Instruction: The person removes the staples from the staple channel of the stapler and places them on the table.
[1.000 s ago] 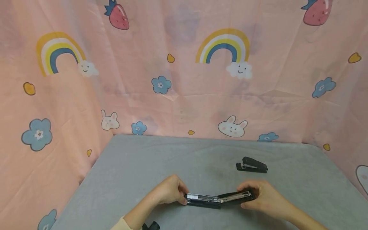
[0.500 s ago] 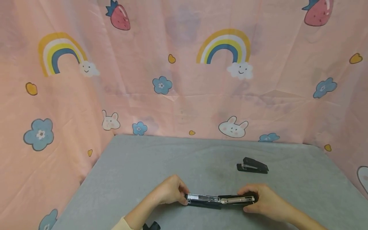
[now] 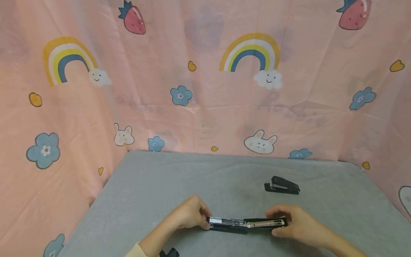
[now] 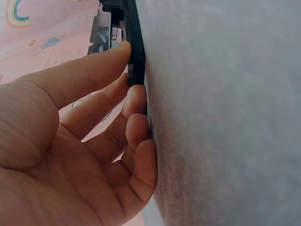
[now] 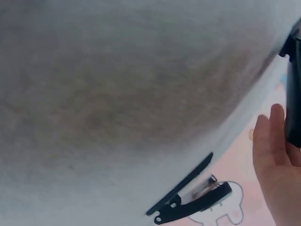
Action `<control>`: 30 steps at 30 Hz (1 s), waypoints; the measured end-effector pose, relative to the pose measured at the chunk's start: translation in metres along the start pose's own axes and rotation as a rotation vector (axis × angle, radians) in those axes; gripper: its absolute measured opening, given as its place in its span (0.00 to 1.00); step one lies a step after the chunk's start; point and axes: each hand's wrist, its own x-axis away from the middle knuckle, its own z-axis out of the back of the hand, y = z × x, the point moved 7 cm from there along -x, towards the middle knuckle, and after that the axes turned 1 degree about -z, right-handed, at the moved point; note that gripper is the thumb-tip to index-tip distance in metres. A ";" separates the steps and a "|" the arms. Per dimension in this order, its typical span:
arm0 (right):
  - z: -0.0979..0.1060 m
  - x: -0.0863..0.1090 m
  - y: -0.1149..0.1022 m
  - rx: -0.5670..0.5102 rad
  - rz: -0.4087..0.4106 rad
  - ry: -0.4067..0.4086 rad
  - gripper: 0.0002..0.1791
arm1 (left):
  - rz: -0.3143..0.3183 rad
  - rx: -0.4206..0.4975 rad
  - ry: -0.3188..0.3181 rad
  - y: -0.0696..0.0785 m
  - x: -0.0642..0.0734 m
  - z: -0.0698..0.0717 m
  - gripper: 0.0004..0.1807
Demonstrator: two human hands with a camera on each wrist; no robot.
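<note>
A black stapler lies spread wide open near the front of the grey table, its metal staple channel exposed. My left hand pinches its left end between thumb and fingers. In the left wrist view, the left hand has its other fingers curled at the cloth. My right hand holds the stapler's right arm, thumb on the near side and fingers on the far side. The right wrist view catches only some fingers beside the black arm; the thumb is out of sight there.
A second black stapler stands farther back on the table, behind my right hand. Part of a black object shows at the bottom edge near the left sleeve. Pink printed cloth hangs behind.
The stapler's right arm has tipped lower and flatter, and the right hand has shifted slightly right with it. My left hand keeps its pinch on the left end.
</note>
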 end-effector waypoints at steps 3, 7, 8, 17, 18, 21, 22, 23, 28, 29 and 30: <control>0.003 0.001 -0.008 0.004 0.027 0.032 0.20 | 0.003 -0.003 -0.001 0.000 0.000 0.000 0.14; 0.006 0.000 -0.020 -0.016 0.062 0.071 0.18 | 0.002 -0.004 -0.002 0.000 0.000 0.000 0.13; 0.006 0.000 -0.022 -0.020 0.068 0.079 0.18 | 0.000 -0.004 -0.002 0.000 0.000 0.000 0.13; 0.000 0.000 -0.044 -0.050 0.155 0.136 0.18 | 0.003 0.001 0.002 0.001 0.001 -0.001 0.14; -0.001 -0.001 -0.046 -0.063 0.158 0.139 0.18 | 0.003 0.000 0.002 0.001 0.001 -0.001 0.14; -0.006 -0.002 -0.050 -0.115 0.158 0.139 0.19 | 0.004 -0.002 0.002 0.001 0.001 -0.001 0.14; -0.008 -0.003 -0.051 -0.132 0.159 0.137 0.20 | 0.005 -0.004 0.001 0.001 0.001 -0.001 0.14; -0.010 -0.004 -0.052 -0.146 0.162 0.134 0.20 | 0.005 -0.005 0.001 0.001 0.002 -0.001 0.14; -0.020 -0.009 -0.057 -0.185 0.197 0.121 0.20 | 0.010 -0.003 -0.002 0.000 0.001 -0.001 0.14; -0.021 -0.010 -0.058 -0.188 0.206 0.117 0.20 | 0.010 0.000 -0.002 0.000 0.001 -0.001 0.14; -0.023 -0.011 -0.059 -0.193 0.212 0.112 0.20 | 0.011 0.005 -0.004 0.000 0.001 -0.001 0.14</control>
